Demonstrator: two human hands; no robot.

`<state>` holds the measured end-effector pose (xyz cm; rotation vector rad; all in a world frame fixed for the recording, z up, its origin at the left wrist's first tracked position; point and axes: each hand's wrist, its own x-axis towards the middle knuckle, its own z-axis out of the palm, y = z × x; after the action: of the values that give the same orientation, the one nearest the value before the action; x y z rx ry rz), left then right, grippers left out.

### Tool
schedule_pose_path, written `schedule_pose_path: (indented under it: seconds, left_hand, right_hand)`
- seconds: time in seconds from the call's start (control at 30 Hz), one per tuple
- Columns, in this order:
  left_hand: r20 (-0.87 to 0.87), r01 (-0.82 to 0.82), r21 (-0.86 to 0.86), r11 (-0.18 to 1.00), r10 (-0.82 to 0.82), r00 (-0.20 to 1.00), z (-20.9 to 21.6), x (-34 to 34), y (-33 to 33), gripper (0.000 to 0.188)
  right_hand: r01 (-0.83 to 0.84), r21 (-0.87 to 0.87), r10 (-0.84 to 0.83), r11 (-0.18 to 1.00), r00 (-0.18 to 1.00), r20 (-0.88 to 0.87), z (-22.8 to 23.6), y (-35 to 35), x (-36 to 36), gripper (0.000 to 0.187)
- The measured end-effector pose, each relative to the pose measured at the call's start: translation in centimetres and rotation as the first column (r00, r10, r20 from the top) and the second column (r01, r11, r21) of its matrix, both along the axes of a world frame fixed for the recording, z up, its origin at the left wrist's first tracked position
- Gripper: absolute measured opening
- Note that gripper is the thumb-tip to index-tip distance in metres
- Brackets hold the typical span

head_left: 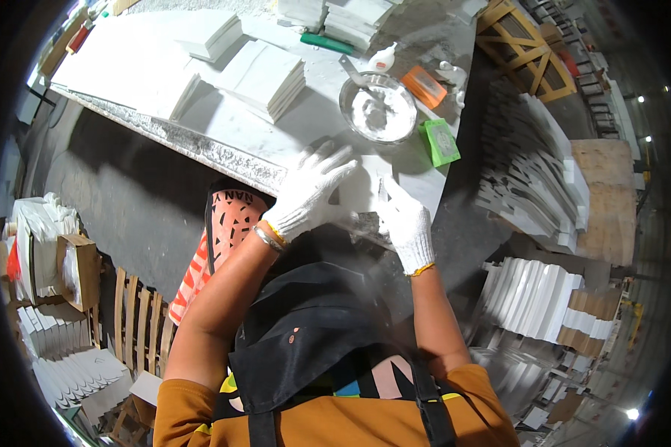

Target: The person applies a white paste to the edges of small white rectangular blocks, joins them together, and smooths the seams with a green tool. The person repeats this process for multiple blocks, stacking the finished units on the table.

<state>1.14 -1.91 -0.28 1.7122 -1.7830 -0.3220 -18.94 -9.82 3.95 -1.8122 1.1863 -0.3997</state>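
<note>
My left hand (313,190), in a white knit glove, is laid at the near edge of the white work table (328,119) with its fingers stretched out. Between my hands is a pale flat piece (361,181), hard to tell apart from the bright tabletop. My right hand (406,223), gloved the same way, is closed with thumb and fingers drawn together at the right side of that piece. A thin greyish thing shows at its fingertips, too small to name. Just beyond sits a metal bowl (347,128) of white powder or paste, a flat-bladed scraper (351,71) leaning on its rim.
A green box (440,142), an orange box (424,87) and a white bottle (382,58) stand around the bowl. Stacks of white slabs (265,78) cover the table's left and far parts. More slabs (533,298) are piled on the floor at right; a wooden pallet (138,320) is at lower left.
</note>
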Motion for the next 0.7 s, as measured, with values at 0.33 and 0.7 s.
schedule_pose_path:
  seconds: [0.33, 0.7]
  left_hand:
    - [-0.003, 0.008, -0.003, 1.000, -0.008, 1.000, -0.5, 0.1, 0.1, 0.086]
    - [0.002, -0.003, 0.020, 1.000, 0.003, 1.000, -0.5, -0.1, 0.3, 0.086]
  right_hand:
    - [-0.035, -0.100, 0.022, 0.994, 0.991, -0.133, 0.3, 0.4, -2.1, 0.043]
    - [0.040, 0.000, -0.039, 0.999, 0.985, -0.166, 0.1, -0.7, -2.3, 0.047]
